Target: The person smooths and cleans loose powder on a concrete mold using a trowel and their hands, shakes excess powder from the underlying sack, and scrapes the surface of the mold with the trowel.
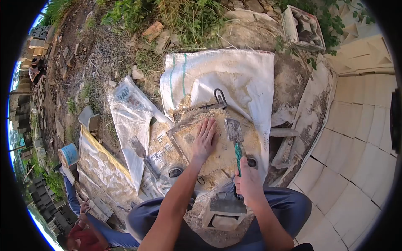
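My left hand (204,141) lies flat, fingers stretched out, on a sandy surface inside a square frame (180,147). In my right hand (250,184) is the green-wrapped handle of a hammer-like tool (233,130), whose wide, dusty metal head points away from me, just right of the frame. Beyond the frame's far edge a black looped handle (220,97) sticks up. Under these things white sacks (255,75) with sand on them are spread out. A trowel-like tool (137,146) rests on the sacks to the left.
A grey block (223,213) stands between my knees. Pale stacked tiles (351,154) line the right side. A crate (303,27) is at the far right, a blue-and-white bucket (69,154) at the left. Another person (86,234) sits at the lower left.
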A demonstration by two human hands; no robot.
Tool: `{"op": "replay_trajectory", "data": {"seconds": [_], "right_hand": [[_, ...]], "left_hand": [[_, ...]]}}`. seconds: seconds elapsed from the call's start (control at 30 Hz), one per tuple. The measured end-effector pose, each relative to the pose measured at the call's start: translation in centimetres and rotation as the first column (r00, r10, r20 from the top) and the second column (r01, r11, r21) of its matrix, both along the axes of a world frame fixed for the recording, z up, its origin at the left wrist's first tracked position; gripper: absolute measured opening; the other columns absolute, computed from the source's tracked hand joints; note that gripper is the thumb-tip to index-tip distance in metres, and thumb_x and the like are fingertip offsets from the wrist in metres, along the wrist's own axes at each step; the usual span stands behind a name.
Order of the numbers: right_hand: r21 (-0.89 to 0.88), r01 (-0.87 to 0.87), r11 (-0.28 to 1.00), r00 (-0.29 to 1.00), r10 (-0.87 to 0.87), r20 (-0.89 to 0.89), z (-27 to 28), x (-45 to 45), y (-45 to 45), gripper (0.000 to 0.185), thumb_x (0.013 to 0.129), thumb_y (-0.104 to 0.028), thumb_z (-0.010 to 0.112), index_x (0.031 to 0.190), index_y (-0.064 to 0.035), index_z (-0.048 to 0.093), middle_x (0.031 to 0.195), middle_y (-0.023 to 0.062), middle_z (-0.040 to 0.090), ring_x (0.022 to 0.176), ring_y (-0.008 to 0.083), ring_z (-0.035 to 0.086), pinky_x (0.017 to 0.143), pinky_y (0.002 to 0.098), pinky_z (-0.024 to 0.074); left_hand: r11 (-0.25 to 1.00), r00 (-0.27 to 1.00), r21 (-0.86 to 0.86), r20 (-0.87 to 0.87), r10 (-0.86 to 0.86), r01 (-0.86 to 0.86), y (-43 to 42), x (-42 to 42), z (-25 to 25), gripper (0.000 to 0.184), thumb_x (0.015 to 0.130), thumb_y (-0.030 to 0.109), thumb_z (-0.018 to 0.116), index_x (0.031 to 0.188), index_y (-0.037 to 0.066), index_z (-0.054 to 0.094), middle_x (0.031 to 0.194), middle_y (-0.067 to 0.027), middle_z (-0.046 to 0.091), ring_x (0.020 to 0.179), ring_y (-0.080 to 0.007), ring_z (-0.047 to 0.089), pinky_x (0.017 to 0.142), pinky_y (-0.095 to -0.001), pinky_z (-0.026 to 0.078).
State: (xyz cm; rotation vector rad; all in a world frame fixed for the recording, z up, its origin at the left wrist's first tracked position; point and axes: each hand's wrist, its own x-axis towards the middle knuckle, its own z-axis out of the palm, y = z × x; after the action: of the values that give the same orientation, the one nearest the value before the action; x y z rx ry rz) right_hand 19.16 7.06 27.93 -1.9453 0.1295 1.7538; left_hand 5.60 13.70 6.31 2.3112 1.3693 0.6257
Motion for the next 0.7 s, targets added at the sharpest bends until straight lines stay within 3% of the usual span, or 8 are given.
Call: {"op": "replay_trajectory", "data": {"seconds": [0.07,0.13,0.2,0.4,0.47,0.53,0.6,0.7], "right_hand": [[0.006,-0.087,0.996,0.985,0.086,0.147,-0.7,-0.8,-2.6,0.045,0.096,-0.049,0.045,0.072,-0.0112,0.047,0.053,-0.0072,0.034,0.038,0.0033,0.026,0.036,0.0211,0.0208],[-0.029,-0.034,0.999,0.993,0.037,0.112,0.0,-1.2,-4.4,0.043,0.097,-0.046,0.046,0.07,-0.012,0.046,0.053,-0.0073,0.034,0.039,0.0033,0.027,0.036,0.021,0.0217],[-0.126,-0.129,0.984,0.969,0.152,0.196,0.5,-2.2,-6.3,0.042,0.096,-0.044,0.048,0.069,-0.013,0.045,0.054,-0.0073,0.034,0.04,0.0034,0.029,0.037,0.0212,0.0227],[-0.265,0.167,0.95,0.986,-0.167,0.021,4.2,-4.5,-6.5,0.033,0.093,-0.035,0.057,0.071,-0.0136,0.046,0.057,-0.0074,0.038,0.043,0.0035,0.032,0.037,0.0212,0.0248],[-0.27,0.169,0.948,0.984,-0.179,-0.011,3.9,-4.4,-6.8,0.032,0.092,-0.035,0.058,0.071,-0.0134,0.047,0.057,-0.0073,0.038,0.043,0.0039,0.033,0.038,0.021,0.0258],[-0.252,0.109,0.962,0.994,-0.101,0.043,3.2,-4.4,-7.3,0.032,0.092,-0.034,0.058,0.071,-0.0131,0.047,0.057,-0.0068,0.039,0.043,0.0043,0.033,0.038,0.0213,0.0262],[-0.226,0.043,0.973,0.994,-0.019,0.108,1.5,-4.0,-8.6,0.032,0.092,-0.034,0.058,0.072,-0.0128,0.047,0.058,-0.0063,0.04,0.043,0.0047,0.034,0.038,0.0215,0.0266],[-0.153,-0.104,0.983,0.939,0.148,0.311,-0.9,-3.3,-10.7,0.032,0.093,-0.033,0.057,0.071,-0.0119,0.048,0.06,-0.0044,0.043,0.043,0.0056,0.035,0.038,0.0229,0.0276]], "left_hand": [[0.999,0.998,-0.043,0.057,-0.008,0.01,0.3,0.0,0.2,0.047,0.088,0.016,0.06,0.131,0.003,0.047,0.143,-0.01,0.042,0.134,-0.0292,0.037,0.11,-0.0407,0.03],[0.998,0.996,-0.031,0.077,0.05,-0.048,0.1,0.3,0.0,0.047,0.087,0.013,0.061,0.131,0.005,0.048,0.142,-0.0096,0.044,0.132,-0.0305,0.039,0.108,-0.042,0.033],[0.999,0.995,-0.044,0.09,0.036,-0.032,0.2,0.2,0.0,0.047,0.087,0.013,0.061,0.131,0.005,0.048,0.141,-0.0094,0.045,0.132,-0.0312,0.04,0.108,-0.0429,0.033],[0.993,0.99,-0.116,0.139,0.038,-0.021,-0.4,-0.1,2.3,0.047,0.088,0.012,0.059,0.133,0.008,0.047,0.141,-0.0094,0.045,0.131,-0.032,0.041,0.108,-0.0456,0.032],[0.973,0.992,-0.197,0.055,-0.113,0.122,-1.7,-1.9,4.6,0.049,0.088,0.012,0.059,0.136,0.011,0.045,0.141,-0.0089,0.044,0.132,-0.0303,0.04,0.11,-0.0486,0.028],[0.972,0.991,-0.198,0.003,-0.131,0.129,-3.7,-4.8,6.9,0.039,0.088,0.012,0.059,0.126,0.011,0.053,0.138,-0.0076,0.048,0.132,-0.028,0.04,0.111,-0.0509,0.026],[0.924,0.96,-0.266,0.016,-0.28,0.274,-5.9,-7.9,7.8,0.024,0.086,0.011,0.06,0.11,0.008,0.059,0.128,-0.0064,0.055,0.129,-0.0272,0.042,0.111,-0.0507,0.026],[0.922,0.995,-0.374,0.021,-0.1,0.101,-9.4,-11.3,9.0,0.017,0.085,0.011,0.059,0.102,0.008,0.06,0.11,-0.0083,0.061,0.115,-0.0271,0.051,0.106,-0.048,0.032]]}}
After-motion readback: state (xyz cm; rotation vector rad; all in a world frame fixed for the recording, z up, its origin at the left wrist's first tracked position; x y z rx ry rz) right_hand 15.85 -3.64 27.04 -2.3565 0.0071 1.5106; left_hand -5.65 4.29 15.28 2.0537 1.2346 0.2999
